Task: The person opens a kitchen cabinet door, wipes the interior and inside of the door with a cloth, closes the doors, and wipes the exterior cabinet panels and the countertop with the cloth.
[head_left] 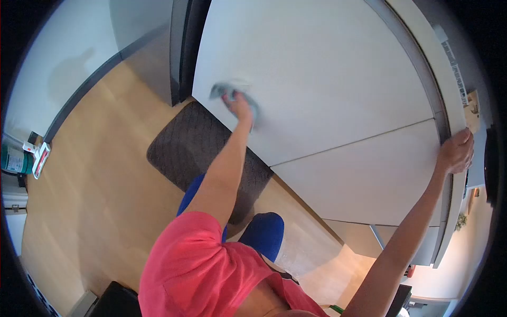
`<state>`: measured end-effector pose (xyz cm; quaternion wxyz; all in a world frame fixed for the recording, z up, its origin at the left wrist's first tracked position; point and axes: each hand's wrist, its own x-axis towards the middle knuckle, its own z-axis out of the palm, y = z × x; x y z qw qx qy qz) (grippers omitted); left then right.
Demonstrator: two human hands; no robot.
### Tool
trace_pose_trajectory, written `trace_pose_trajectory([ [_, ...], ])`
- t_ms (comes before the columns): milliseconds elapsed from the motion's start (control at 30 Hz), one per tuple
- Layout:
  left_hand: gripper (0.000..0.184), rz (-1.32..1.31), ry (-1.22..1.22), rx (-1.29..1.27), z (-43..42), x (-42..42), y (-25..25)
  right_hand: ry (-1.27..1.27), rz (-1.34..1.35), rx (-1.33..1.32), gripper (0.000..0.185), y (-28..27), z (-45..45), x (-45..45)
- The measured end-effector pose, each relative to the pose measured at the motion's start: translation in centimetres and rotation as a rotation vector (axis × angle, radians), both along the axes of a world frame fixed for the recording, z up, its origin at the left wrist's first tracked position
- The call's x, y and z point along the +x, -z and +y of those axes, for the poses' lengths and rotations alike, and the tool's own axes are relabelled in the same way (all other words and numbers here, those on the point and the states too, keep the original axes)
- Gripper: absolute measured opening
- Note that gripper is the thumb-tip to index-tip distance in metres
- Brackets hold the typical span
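Your left fingers point(233, 99) look clamped on a crumpled grey-green cloth point(254, 112), though motion blur smears the fingertips, so I can't count them. The cloth is up against the big white cabinet front point(317, 63), near its edge above the dark mat point(187, 140), and your hand covers its middle. Your right fingers point(467, 146) are close together and clamped on the edge of the pale worktop point(447, 68); can't make out your thumb there. Farther out, a seam splits the big front from the smaller white front point(364, 174), which your right forearm partly covers. Your left arm and legs hide some of the mat, and there's a red-and-white thing point(40, 160) over on the wooden floor point(105, 174), too small to identify.
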<state>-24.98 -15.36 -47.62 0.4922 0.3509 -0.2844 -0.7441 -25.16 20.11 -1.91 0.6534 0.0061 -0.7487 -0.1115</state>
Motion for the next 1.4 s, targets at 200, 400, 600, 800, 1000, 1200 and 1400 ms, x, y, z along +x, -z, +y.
trace_pose_trajectory([
  [200, 0.052, 0.367, 0.184, 0.274, -7.3, -3.1, -5.8, -0.156, 0.074, 0.072, 0.049, -1.0, 3.7, -3.1],
  [400, 0.065, -0.181, -0.12, -0.81, -6.8, -1.6, -15.7, -0.069, 0.12, 0.019, 0.05, -0.8, 3.1, -2.2],
  [600, 0.047, 0.195, -0.043, -0.293, -9.6, -3.2, 1.2, -0.036, 0.069, -0.105, 0.052, -1.0, 2.8, -1.3],
  [800, 0.034, 0.095, 0.228, 0.255, -11.2, -2.4, 13.0, -0.09, 0.134, -0.043, 0.052, -0.2, 1.1, -0.5],
  [1000, 0.045, -0.877, 0.078, -1.096, -9.4, -4.4, 2.5, -0.147, 0.085, 0.086, 0.055, -2.8, 7.8, -3.8],
  [1200, 0.049, -0.371, -0.066, -0.741, -10.5, -1.6, 4.1, -0.139, 0.115, -0.012, 0.052, -0.3, 1.3, -0.7],
  [1400, 0.046, -0.457, 0.532, -0.188, -10.1, 3.4, 9.9, -0.169, 0.122, 0.053, 0.052, -0.5, 2.0, -1.1],
])
